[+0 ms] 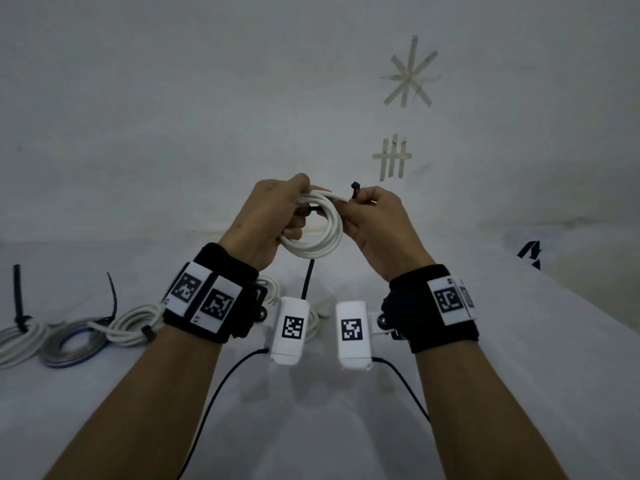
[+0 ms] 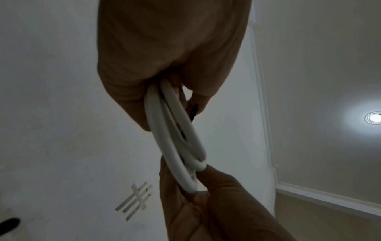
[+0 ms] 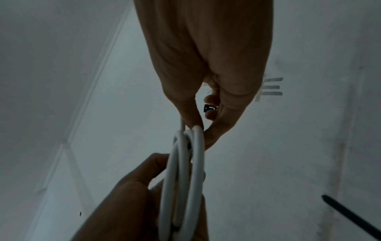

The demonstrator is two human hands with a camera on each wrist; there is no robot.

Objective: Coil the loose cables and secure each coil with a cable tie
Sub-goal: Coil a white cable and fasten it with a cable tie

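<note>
Your left hand (image 1: 273, 220) grips the white cable coil (image 1: 320, 233) up off the table (image 1: 519, 375) to keep its loops bunched, while your right hand (image 1: 375, 225) pinches the black cable tie (image 1: 355, 191) at the rim, probably ready to fasten it.

A white cable coil (image 1: 317, 230) is crossed by a black cable tie (image 1: 354, 190). Both wrists wear black bands (image 1: 221, 292) carrying white tags printed with black square-block codes. On the white table (image 1: 519, 375) lie two more white coils (image 1: 133, 323) and a grey coil with blue in it (image 1: 74, 346), each with a black tie. Beige tape strips (image 1: 393, 157) mark the pale grey wall.
</note>
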